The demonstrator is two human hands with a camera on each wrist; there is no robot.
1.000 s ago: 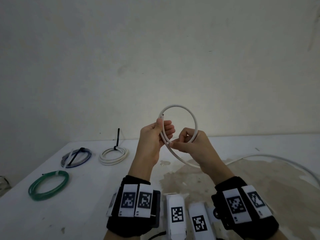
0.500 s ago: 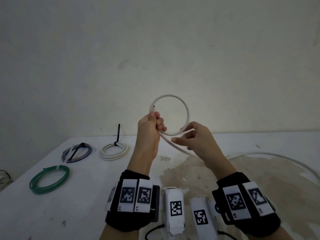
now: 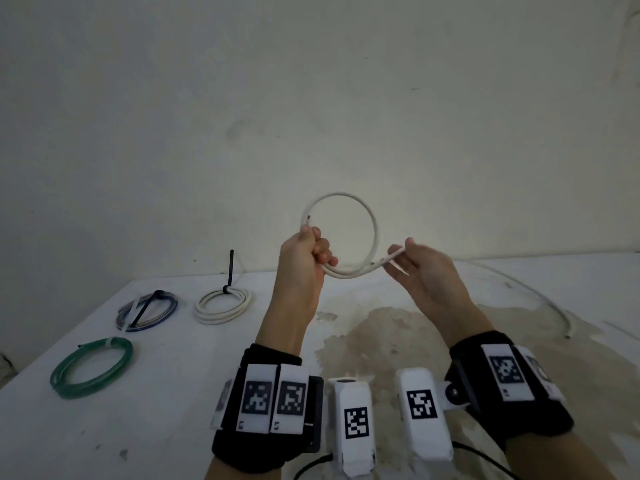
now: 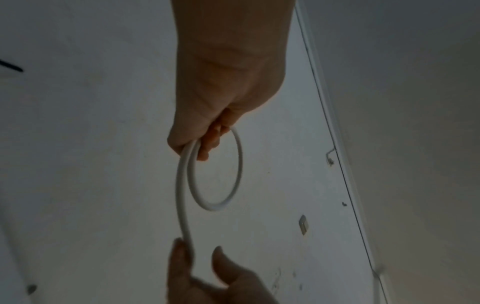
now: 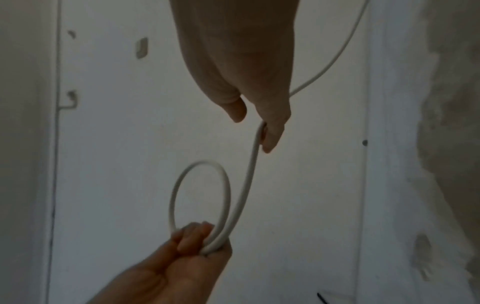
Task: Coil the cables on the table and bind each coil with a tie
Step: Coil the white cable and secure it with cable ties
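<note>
Held, above the table:
- White cable point(image 3: 372, 223): one round loop stands upright in the air over the table point(image 3: 173, 393). Its cut end pokes up just above the left fist. Two strands run side by side along the bottom of the loop. From there the cable goes right, through the right hand, then trails down to the table and curves off along its right side.
- Left hand point(image 3: 304, 258): fingers curled tight round the cable where the loop closes, thumb on top. The wrist view shows the fingertips point(image 4: 207, 144) folded over both strands.
- Right hand point(image 3: 422, 271): just right of the loop, apart from the left hand. Thumb and forefinger pinch the single strand leaving the loop; the other fingers are loosely bent and hold nothing. In its wrist view the cable runs along the forefinger point(image 5: 272, 131).

On the table, left side, all lying flat and well apart from the hands:
- White coil point(image 3: 221, 303): several turns, bound by a black tie point(image 3: 230, 271) whose tail stands upright.
- Blue coil point(image 3: 149, 310): just left of the white coil, with a black tie laid aslant across it.
- Green coil point(image 3: 91, 372): nearest the left front edge, with a pale tie at its far side.

Other:
- Both wrists wear black bands with square-patterned tags.
- A brownish stain point(image 3: 398, 341) spreads over the table under the hands.
- A plain pale wall stands behind the table.
</note>
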